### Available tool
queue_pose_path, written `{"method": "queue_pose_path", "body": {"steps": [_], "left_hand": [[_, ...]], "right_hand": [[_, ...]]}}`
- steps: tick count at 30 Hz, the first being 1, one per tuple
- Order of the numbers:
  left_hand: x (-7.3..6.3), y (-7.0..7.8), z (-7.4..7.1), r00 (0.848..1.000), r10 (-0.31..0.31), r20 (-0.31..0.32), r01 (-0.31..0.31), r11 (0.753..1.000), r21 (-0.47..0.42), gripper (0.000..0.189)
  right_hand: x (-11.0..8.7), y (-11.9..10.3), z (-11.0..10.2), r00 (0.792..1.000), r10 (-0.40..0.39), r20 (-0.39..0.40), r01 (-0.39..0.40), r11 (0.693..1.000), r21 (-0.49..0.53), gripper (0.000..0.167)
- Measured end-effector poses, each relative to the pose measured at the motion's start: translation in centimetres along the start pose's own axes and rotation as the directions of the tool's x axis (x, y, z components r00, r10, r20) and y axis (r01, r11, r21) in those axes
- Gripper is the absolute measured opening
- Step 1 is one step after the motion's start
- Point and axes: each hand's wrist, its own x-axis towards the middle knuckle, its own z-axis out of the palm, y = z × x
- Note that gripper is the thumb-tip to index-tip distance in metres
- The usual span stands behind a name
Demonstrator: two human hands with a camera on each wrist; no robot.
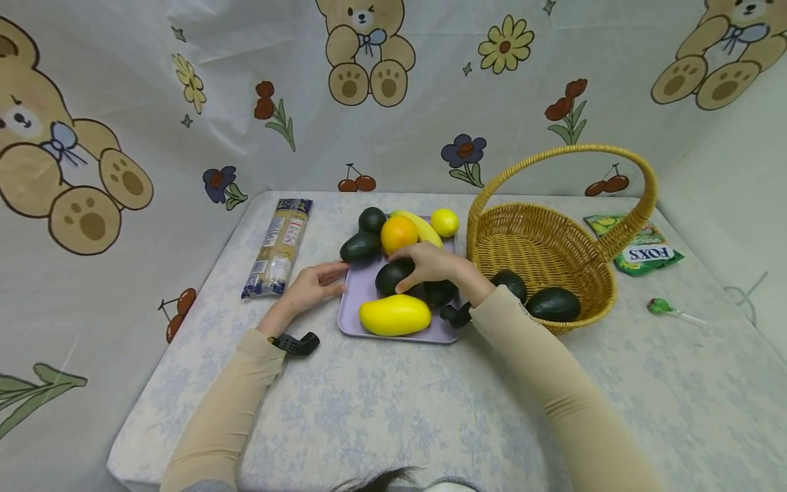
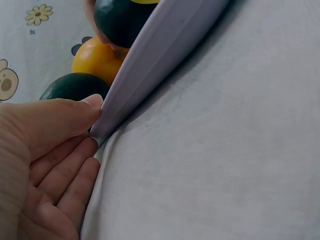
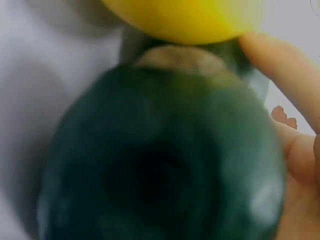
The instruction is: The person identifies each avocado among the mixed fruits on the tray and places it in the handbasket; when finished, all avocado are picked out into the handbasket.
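My right hand (image 1: pixel 427 263) grips a dark green avocado (image 1: pixel 393 277) over the lilac tray (image 1: pixel 363 287), its thumb on the near side. A second avocado (image 1: pixel 440 294) lies beneath that hand; in the right wrist view a dark avocado (image 3: pixel 165 165) fills the foreground. Along the tray's front lies a yellow mango (image 1: pixel 395 315). At the tray's left edge, my left hand (image 1: pixel 312 287) pinches the rim, thumb above and fingers (image 2: pixel 75 170) low outside. Two more avocados (image 1: pixel 361 247), an orange (image 1: pixel 398 236), a banana (image 1: pixel 427 231) and a lemon (image 1: pixel 445 223) sit at the back.
Right of the tray stands a wicker basket (image 1: pixel 535 222) with a tall handle; two avocados (image 1: pixel 553 305) are at its front. Beyond lie a green FOX'S bag (image 1: pixel 645 256) and a lollipop (image 1: pixel 660 307). A packet of noodles (image 1: pixel 279 246) lies at left.
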Motion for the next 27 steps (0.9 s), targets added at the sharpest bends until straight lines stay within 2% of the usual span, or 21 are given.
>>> {"method": "queue_pose_path", "body": {"steps": [5,8,11,14,17,23,27], "left_hand": [[0.4,-1.4,-0.1,1.0,0.004,-0.014,-0.004,0.999,0.041,0.047],[0.4,-1.8,-0.1,1.0,0.007,-0.013,-0.007,0.999,0.042,0.047],[0.5,-2.0,-0.1,1.0,0.008,-0.012,-0.008,0.999,0.039,0.047],[0.5,-2.0,-0.1,1.0,0.012,-0.015,-0.012,0.999,0.04,0.047],[0.5,-1.9,-0.1,1.0,0.009,-0.015,-0.009,0.999,0.038,0.047],[0.4,-1.9,-0.1,1.0,0.007,-0.01,-0.007,1.0,0.019,0.047],[0.3,-1.8,-0.2,1.0,0.001,-0.01,-0.001,1.0,0.02,0.047]], "right_hand": [[-0.1,0.1,0.0,0.999,-0.034,-0.027,0.034,0.999,-0.003,0.061],[-0.5,-0.4,-0.3,0.993,-0.079,-0.085,0.081,0.997,0.017,0.06],[-1.6,-1.5,-1.6,0.979,-0.139,-0.15,0.15,0.986,0.066,0.059],[-3.1,-2.7,-3.4,0.961,-0.203,-0.186,0.225,0.968,0.106,0.058],[-4.8,-3.4,-5.2,0.949,-0.257,-0.183,0.279,0.954,0.108,0.057],[-8.9,-3.5,-8.2,0.95,-0.262,-0.171,0.284,0.952,0.117,0.057],[-12.0,-2.5,-9.6,0.953,-0.235,-0.19,0.261,0.957,0.125,0.056]]}}
